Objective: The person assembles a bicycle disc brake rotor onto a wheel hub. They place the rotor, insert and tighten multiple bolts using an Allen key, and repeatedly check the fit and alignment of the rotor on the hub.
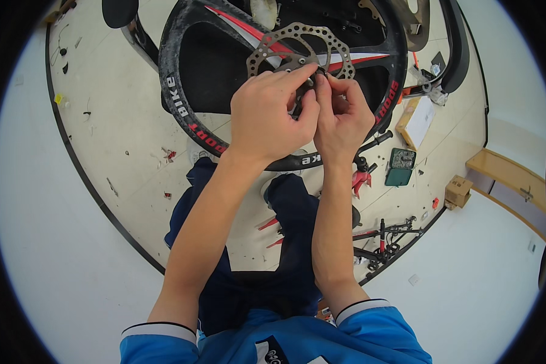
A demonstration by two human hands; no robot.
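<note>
My left hand (272, 112) and right hand (341, 118) pinch together on a small fastener, too tiny to identify, at the brake disc (297, 51) centre on the black bicycle wheel (191, 115). Seating it seems underway; next needs careful finger turning.

tan flat carton (420, 120) right of wheel, green case (400, 167), small brown box (458, 191)

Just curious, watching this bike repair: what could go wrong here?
Both hands, left hand and right hand, pinch something tiny at the middle of the brake disc; it might slip and get lost among the bits on the floor. Fingers sit close to the disc's toothed rim and could get nicked.
</note>
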